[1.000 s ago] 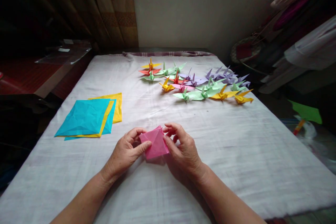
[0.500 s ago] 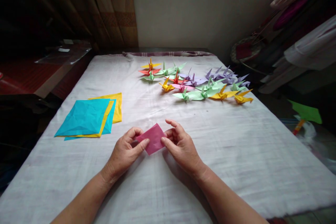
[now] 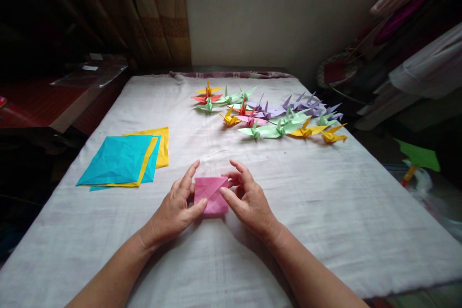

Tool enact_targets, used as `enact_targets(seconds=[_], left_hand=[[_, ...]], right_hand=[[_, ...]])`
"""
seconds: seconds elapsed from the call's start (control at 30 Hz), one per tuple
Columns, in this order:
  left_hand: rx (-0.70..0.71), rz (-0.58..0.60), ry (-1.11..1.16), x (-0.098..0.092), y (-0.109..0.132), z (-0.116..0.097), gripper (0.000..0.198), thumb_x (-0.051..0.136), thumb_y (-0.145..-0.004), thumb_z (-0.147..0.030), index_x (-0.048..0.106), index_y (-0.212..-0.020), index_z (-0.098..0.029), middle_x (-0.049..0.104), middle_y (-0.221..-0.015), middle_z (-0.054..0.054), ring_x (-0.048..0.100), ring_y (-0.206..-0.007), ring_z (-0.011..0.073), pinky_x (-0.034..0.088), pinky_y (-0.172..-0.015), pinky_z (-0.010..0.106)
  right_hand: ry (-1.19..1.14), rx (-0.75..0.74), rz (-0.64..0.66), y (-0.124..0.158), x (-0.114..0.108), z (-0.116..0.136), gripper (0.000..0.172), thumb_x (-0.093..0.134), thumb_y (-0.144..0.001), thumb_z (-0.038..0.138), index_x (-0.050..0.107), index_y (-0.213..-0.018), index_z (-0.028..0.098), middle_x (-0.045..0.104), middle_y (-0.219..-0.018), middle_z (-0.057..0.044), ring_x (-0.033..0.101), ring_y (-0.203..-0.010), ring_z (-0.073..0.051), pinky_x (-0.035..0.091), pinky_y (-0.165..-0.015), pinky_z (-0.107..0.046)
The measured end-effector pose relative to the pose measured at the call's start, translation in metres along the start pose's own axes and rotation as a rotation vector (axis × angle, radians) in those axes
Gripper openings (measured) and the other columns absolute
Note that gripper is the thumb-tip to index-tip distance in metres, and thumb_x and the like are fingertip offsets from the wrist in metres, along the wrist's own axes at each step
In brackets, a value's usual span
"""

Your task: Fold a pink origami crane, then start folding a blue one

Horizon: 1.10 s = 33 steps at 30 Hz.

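Note:
A folded pink paper square (image 3: 212, 193) with crease lines is held between my two hands, just above the cloth. My left hand (image 3: 180, 203) pinches its left edge, thumb on the front face and index finger raised. On the right edge, my right hand (image 3: 249, 202) grips with the thumb in front; its index finger is lifted and the other fingers are partly hidden behind the paper. Folded paper cranes (image 3: 279, 127) in green, purple, yellow, red and pink stand farther back, beyond my right hand.
Blue paper sheets (image 3: 115, 159) and yellow paper sheets (image 3: 163, 147) lie in a loose stack at left on the white cloth (image 3: 317, 226). A red-brown table (image 3: 39, 106) with a plastic bag (image 3: 92, 74) adjoins at left. Clothes (image 3: 433, 67) hang at right.
The pink paper has turned from a tilted diamond to a level square and shows a lighter, creased face. My left index finger has lifted from it.

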<state>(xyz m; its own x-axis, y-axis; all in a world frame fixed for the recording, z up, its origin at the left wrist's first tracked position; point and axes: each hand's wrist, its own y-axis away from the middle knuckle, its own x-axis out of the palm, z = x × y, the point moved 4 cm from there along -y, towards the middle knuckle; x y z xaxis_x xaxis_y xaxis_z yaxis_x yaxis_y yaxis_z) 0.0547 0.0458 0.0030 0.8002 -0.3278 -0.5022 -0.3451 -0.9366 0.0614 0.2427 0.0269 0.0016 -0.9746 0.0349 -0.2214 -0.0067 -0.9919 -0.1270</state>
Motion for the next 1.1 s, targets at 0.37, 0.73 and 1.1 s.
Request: enact_targets(seconds=[0.37, 0.73, 1.1], left_hand=[[-0.009, -0.240, -0.113, -0.014, -0.012, 0.007, 0.081, 0.059, -0.087, -0.045, 0.023, -0.156, -0.022, 0.066, -0.079, -0.004, 0.063, -0.070, 0.0156, 0.049, -0.078, 0.029], [0.438, -0.157, -0.645, -0.005, -0.009, -0.009, 0.038, 0.043, -0.099, -0.035, 0.061, -0.132, -0.026, 0.059, -0.141, 0.007, 0.046, -0.135, 0.0270, 0.027, -0.115, 0.047], [0.391, 0.299, -0.801, 0.017, -0.003, -0.007, 0.066, 0.046, -0.096, -0.054, 0.028, -0.155, -0.029, 0.037, -0.157, 0.008, 0.024, -0.149, 0.0298, -0.001, -0.120, 0.057]], right_hand=[[0.335, -0.032, 0.015, -0.001, -0.002, 0.002, 0.037, 0.056, -0.084, 0.022, 0.057, -0.121, 0.020, 0.064, -0.070, 0.003, 0.059, -0.062, -0.014, 0.045, -0.064, -0.026], [0.716, -0.176, -0.040, -0.001, 0.000, 0.000, 0.036, 0.057, -0.085, 0.018, 0.059, -0.120, 0.018, 0.069, -0.075, -0.001, 0.061, -0.071, -0.019, 0.043, -0.073, -0.032], [0.754, -0.354, 0.065, 0.000, 0.003, 0.002, 0.039, 0.047, -0.095, 0.021, 0.057, -0.132, 0.020, 0.060, -0.137, -0.010, 0.047, -0.133, -0.025, 0.035, -0.108, -0.043]])
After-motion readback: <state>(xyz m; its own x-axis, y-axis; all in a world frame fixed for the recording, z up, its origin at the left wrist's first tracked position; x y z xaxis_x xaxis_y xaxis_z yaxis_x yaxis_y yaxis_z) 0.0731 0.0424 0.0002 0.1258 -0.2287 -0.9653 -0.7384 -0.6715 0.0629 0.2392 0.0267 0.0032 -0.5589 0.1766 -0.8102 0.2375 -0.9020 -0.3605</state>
